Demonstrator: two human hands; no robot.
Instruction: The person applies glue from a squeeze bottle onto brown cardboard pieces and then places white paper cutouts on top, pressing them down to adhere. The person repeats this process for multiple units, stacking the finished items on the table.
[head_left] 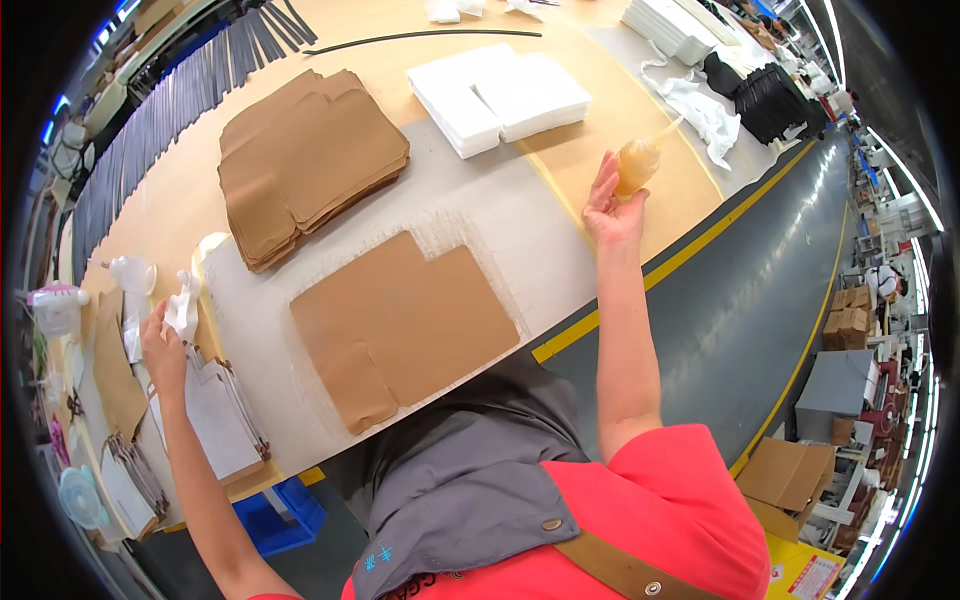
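My right hand (pixel 614 208) is raised over the right part of the table, fingers wrapped round a squeeze bottle (pixel 638 165) of amber liquid with a thin nozzle. At the left, my left hand (pixel 165 345) has its fingers bent against a crumpled white cloth (pixel 183 306) and seems to pinch it. One brown notched sheet (pixel 405 320) lies flat at the table's near edge, before my body. Beyond it sits a stack of similar brown sheets (pixel 300 155). Two white stacks of pieces (pixel 500 95) lie side by side at the back middle.
Dark strips (pixel 165 130) hang in a row along the far left edge. Lined pieces (pixel 215 415) stand by my left forearm, above a blue bin (pixel 282 515). A white rag (pixel 705 115) and a black bundle (pixel 770 100) lie back right. A grey aisle (pixel 750 260) runs alongside.
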